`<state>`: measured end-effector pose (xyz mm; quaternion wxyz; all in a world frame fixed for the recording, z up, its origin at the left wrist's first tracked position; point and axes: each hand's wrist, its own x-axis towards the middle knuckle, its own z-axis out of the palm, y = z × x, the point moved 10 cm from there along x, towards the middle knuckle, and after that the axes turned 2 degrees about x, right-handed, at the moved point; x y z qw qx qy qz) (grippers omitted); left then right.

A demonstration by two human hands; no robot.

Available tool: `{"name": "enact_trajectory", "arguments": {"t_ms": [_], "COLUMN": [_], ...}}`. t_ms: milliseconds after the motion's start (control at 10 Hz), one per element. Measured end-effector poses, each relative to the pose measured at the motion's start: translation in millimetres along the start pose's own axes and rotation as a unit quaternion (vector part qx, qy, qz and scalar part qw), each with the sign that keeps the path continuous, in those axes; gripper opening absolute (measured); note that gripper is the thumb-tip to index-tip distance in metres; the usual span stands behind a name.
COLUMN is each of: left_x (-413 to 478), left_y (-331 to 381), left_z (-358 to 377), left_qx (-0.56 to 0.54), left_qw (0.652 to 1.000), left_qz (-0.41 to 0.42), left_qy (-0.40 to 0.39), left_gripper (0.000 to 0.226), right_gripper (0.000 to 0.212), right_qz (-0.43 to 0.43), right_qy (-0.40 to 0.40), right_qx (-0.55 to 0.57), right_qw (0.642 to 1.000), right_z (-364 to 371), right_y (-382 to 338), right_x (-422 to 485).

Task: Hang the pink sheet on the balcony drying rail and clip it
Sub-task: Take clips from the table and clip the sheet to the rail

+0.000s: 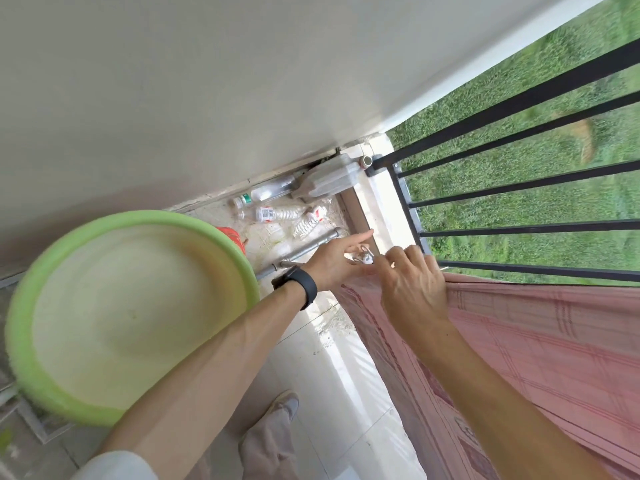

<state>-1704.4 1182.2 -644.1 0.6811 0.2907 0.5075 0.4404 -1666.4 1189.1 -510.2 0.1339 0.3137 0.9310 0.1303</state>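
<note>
From the head view we see one pink sheet [526, 341], faintly checked, draped over the black railing [519, 98] at the right. It falls toward the floor on the balcony side, and its upper corner is gathered between the two hands. We count at least five bars in the railing, with grass behind them. The left hand [337, 261] has its index finger stretched straight out while the other fingers pinch one small metallic clip [363, 256]; one black watch [299, 284] sits on that wrist. The right hand [412, 285] is curled over the sheet's top edge beside the rail, and one fingertip touches the clip. We cannot tell whether the clip bites the cloth. To the left stands one large green basin [138, 216], with one orange object [232, 235] partly hidden behind its rim. In the far corner lie at least four clear plastic bottles [273, 213] and one bigger translucent container [325, 180]. Nearer the hands lie two grey metal pipes [311, 245]. Below, one shoe [287, 403] rests on the pale floor tiles [329, 375].
</note>
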Motion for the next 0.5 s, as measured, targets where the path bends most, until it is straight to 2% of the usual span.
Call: {"name": "enact_trajectory", "arguments": {"t_ms": [100,200,300,400,500], "left_x": [-21.2,-55.5,-103.3,-149.5,-192.8], "left_y": [12.5,29.4,49.8,72.6,93.8], "left_z": [6.5,-4.7,-6.7,11.2,41.5], "left_qx": [-0.003,0.169,0.339,0.514,0.626], "left_qw": [1.0,0.984,0.936,0.852,0.775], "left_qz": [0.002,0.009,-0.006,0.016,0.019], "left_qy": [-0.012,0.051,0.097,0.099,0.09], "left_gripper": [0.077,0.062,0.049,0.045,0.054], "right_gripper": [0.035,0.035,0.038,0.018,0.027], "right_qz": [-0.081,-0.079,0.03,0.129,0.171], "right_qy": [0.036,0.02,-0.038,-0.08,-0.07], "right_qx": [0.057,0.097,0.146,0.175,0.225], "right_qw": [0.994,0.992,0.988,0.973,0.956], "right_z": [-16.8,-34.0,-47.1,-66.0,-84.4], "right_y": [-21.8,-23.4,-4.9,7.8,12.4], "right_x": [-14.8,-39.0,-69.1,-111.8,-150.7]}}
